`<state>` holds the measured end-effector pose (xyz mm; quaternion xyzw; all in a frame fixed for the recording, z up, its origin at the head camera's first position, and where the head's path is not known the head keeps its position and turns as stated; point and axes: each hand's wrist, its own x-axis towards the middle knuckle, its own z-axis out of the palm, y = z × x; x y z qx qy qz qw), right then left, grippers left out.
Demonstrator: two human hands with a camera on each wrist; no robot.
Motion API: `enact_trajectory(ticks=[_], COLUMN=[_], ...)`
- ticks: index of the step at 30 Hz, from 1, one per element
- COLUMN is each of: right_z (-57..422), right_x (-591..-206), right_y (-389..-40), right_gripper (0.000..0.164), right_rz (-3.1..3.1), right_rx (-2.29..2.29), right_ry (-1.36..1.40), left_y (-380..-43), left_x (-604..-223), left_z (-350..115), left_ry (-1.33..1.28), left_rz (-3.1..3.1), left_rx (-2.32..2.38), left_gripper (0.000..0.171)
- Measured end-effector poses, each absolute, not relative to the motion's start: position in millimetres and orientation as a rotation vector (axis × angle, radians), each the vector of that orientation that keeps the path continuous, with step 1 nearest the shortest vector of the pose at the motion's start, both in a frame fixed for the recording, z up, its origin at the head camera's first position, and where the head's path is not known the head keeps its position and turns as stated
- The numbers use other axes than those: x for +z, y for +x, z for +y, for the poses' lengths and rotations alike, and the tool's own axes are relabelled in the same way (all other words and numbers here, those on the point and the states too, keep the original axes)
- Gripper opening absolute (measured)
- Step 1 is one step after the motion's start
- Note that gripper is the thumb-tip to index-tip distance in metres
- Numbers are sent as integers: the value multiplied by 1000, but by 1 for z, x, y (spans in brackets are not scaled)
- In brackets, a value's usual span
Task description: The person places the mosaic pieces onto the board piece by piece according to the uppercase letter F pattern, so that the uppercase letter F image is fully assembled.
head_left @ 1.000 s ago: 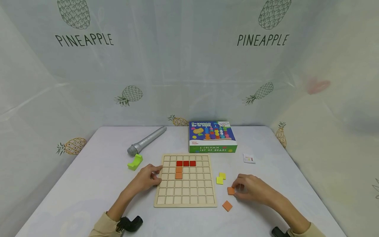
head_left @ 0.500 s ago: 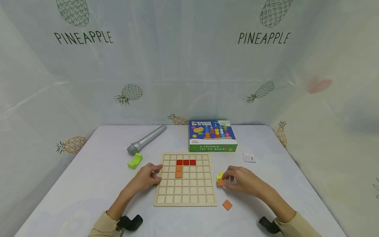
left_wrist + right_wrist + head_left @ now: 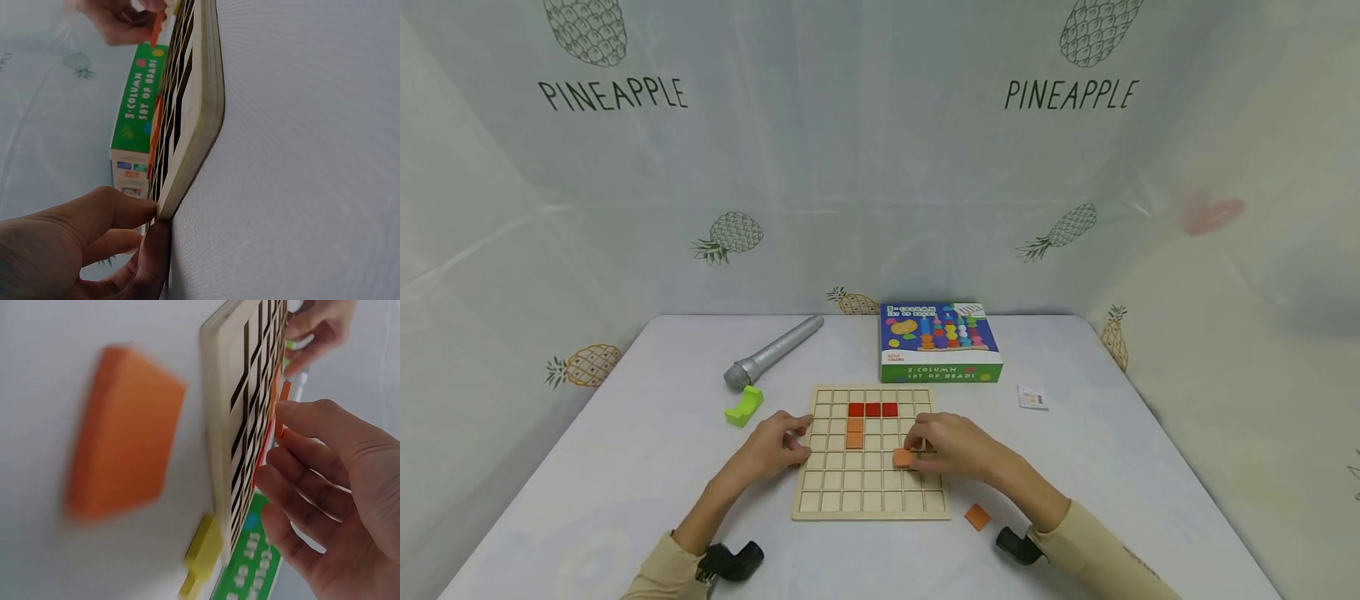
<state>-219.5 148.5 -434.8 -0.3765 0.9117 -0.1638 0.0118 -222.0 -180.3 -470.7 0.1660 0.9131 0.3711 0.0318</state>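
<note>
Over the right half of the grid board (image 3: 871,515), the right hand (image 3: 953,446) pinches an orange tile (image 3: 902,458) between thumb and fingers; in the left wrist view the tile appears raised off the board, though the exact gap cannot be told. This tile is roughly square, with no evident long axis, and projects from the fingertips toward the board's left side. At the board's left edge, the left hand (image 3: 771,447) grips the rim. The hands are well apart, with the right nearer to the tile. Three red tiles (image 3: 873,410) form a row near the board's far edge; two seated orange tiles (image 3: 854,432) run from the leftmost red toward the near edge. Uncovered cells separate this pair from the held tile; more lie between it and the board's near edge. Off the board's right edge, a loose orange tile (image 3: 977,517) lies near the near corner, clear of the rim, and yellow tiles (image 3: 206,547) lie just beside that edge. Beyond the far edge lies the box (image 3: 940,342).
</note>
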Motion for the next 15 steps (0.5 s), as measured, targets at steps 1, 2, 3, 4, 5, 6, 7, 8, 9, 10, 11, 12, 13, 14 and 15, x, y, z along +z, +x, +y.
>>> enact_trajectory(ticks=[1,2,3,4,5,6,7,8,9,10,11,12,13,14,15], right_z=[144,139,134,130,125,121,117,114,110,107,104,101,98,96,94], right_x=[-435,-434,-434,-434,-434,-435,-435,-436,-436,-437,-437,-437,-438,-437,-438], right_y=[-221,-222,-223,-224,-225,-226,-227,-228,-229,-230,-230,-231,-231,-231,-231], right_gripper=[17,17,17,17,18,17,17,17,17,17,17,17,17,18,17], right_rz=[2836,2828,2822,2815,2810,2805,2804,2802,2801,2797,2794,2790,2787,2783,2779], right_rx=[-500,-494,-488,-483,-474,-467,-457,-449,-439,-438,-434,-431,-425,-427,-428], right_ry=[-1181,-1182,-1179,-1184,-1188,-1191,-1197,-1205,-1212,-1215,-1213,-1212,-1211,-1209,-1211], left_y=[-222,-223,-223,-223,-223,-223,-223,-223,-223,-223,-223,-223,-223,-222,-222], left_x=[-471,-471,-472,-472,-472,-472,-472,-472,-472,-472,-472,-472,-471,-471,-471], left_z=[-180,-180,-180,-180,-180,-180,-180,-180,-180,-180,-180,-180,-180,-180,-180], left_ry=[512,513,515,517,519,520,520,519,518,515,512,508,505,503,504], left_rz=[2815,2816,2815,2813,2812,2811,2813,2812,2810,2809,2808,2808,2807,2806,2807], left_rx=[1139,1138,1139,1140,1139,1137,1135,1135,1134,1135,1135,1135,1137,1138,1136], left_gripper=[56,56,56,56,56,56,55,56,56,56,56,56,56,56,56])
